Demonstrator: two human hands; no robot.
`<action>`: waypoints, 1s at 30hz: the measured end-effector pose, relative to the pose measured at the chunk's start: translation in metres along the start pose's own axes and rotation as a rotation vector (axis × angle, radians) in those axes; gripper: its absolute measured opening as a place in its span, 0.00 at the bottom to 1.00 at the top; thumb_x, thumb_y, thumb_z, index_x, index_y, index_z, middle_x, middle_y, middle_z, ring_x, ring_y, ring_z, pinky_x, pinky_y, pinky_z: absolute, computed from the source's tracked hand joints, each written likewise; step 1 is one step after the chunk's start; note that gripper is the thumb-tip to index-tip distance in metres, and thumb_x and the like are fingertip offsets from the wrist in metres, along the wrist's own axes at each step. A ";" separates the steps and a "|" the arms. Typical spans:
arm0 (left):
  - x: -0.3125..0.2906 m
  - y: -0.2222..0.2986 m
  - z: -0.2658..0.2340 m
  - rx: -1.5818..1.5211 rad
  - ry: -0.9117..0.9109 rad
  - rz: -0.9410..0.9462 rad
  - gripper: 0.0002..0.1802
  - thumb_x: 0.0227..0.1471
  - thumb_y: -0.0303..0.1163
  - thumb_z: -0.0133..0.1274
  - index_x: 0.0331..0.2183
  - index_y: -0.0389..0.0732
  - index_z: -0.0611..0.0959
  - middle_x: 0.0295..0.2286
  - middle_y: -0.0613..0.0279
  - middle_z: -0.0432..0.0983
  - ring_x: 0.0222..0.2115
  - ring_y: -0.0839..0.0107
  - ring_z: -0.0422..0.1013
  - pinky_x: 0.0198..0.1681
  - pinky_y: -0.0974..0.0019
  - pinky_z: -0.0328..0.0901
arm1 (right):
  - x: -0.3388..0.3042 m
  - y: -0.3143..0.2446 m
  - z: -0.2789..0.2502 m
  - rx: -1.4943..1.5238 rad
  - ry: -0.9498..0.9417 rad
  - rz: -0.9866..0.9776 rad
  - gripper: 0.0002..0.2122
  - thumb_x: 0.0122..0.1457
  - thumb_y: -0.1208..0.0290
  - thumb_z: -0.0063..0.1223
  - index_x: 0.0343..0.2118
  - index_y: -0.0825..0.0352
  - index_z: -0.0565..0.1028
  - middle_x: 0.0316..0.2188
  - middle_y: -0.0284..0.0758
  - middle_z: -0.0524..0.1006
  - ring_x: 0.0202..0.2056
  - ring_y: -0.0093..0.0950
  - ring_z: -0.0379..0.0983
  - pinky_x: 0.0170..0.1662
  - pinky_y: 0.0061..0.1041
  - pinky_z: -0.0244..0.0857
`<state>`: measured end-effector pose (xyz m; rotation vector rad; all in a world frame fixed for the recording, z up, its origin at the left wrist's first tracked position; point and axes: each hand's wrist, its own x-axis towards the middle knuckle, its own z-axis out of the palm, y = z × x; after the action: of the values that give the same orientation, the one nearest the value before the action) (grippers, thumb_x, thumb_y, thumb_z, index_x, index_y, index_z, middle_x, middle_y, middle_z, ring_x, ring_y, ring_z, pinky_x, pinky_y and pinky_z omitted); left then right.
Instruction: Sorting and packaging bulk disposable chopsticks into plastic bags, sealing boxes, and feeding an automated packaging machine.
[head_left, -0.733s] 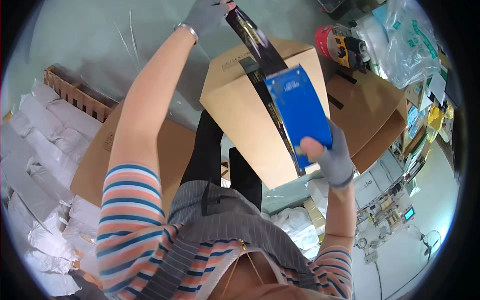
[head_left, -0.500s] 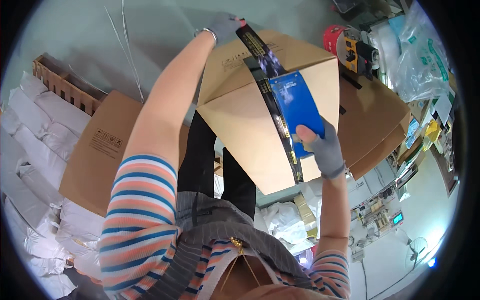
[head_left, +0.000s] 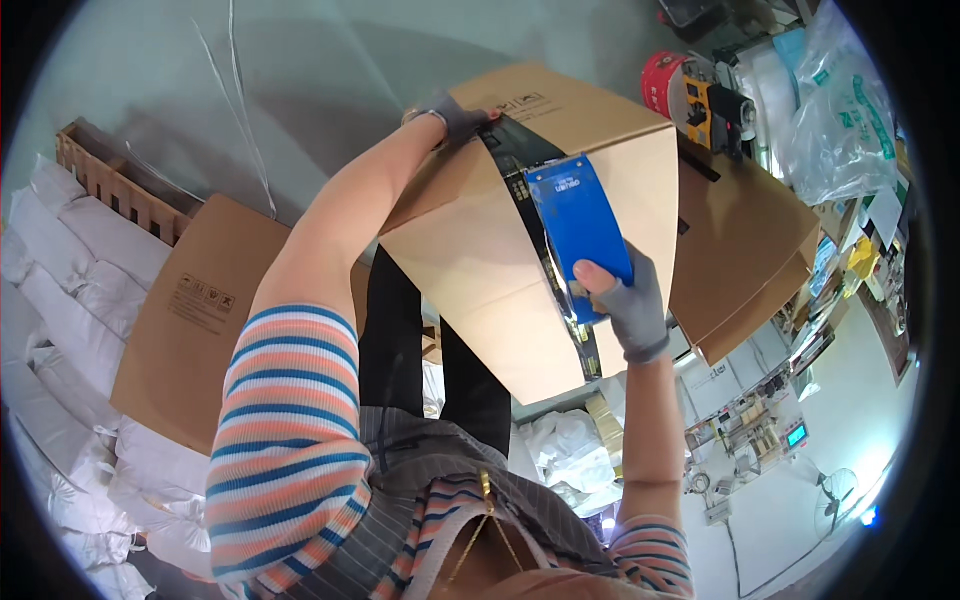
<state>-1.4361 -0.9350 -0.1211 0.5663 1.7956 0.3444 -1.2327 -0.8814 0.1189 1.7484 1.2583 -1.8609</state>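
A brown cardboard carton (head_left: 480, 270) stands in front of me, with dark printed packing tape (head_left: 522, 200) running across its light face and over an edge onto its upper side. My right hand (head_left: 637, 310), in a grey fingerless glove, is closed round a blue tape dispenser (head_left: 582, 225) lying against that face beside the strip. At the tape's far end is my left hand (head_left: 462, 115), gloved the same way, its fingers closed at the tape against the carton's upper side. Part of those fingers is hidden.
Folded cardboard (head_left: 205, 310) leans at left before stacked white sacks (head_left: 70, 270) and a wooden crate (head_left: 120, 185). Another carton (head_left: 745, 240) stands at right. Beyond it are a red drum-shaped thing (head_left: 660, 85), a yellow-black tool (head_left: 712, 105) and a clear plastic bag (head_left: 840, 130).
My left hand has come down from above the carton to its upper side, bringing the raised tape down with it. The dispenser and my right hand have shifted slightly left.
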 end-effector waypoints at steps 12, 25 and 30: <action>-0.100 0.048 0.032 -0.462 0.297 0.524 0.34 0.57 0.58 0.33 0.29 0.40 0.83 0.26 0.47 0.77 0.30 0.49 0.73 0.36 0.56 0.66 | -0.007 0.019 -0.020 0.047 -0.092 -0.131 0.19 0.48 0.56 0.61 0.35 0.68 0.75 0.24 0.28 0.74 0.24 0.16 0.68 0.27 0.14 0.61; -0.098 0.051 0.027 0.343 0.330 0.571 0.32 0.53 0.59 0.45 0.47 0.42 0.76 0.40 0.55 0.77 0.44 0.57 0.71 0.48 0.61 0.64 | -0.052 0.169 -0.063 0.105 -0.102 -0.055 0.19 0.49 0.61 0.60 0.38 0.73 0.75 0.26 0.34 0.77 0.26 0.18 0.71 0.29 0.18 0.64; -0.109 0.058 0.093 0.634 0.879 0.853 0.35 0.54 0.54 0.45 0.56 0.40 0.65 0.53 0.51 0.64 0.55 0.54 0.60 0.57 0.51 0.53 | -0.035 0.177 -0.065 0.145 -0.102 -0.036 0.15 0.49 0.61 0.62 0.30 0.70 0.76 0.22 0.28 0.75 0.21 0.14 0.65 0.25 0.14 0.59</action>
<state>-1.3115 -0.9501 -0.0309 1.8706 2.4209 0.6698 -1.0548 -0.9469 0.0907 1.6863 1.1504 -2.0814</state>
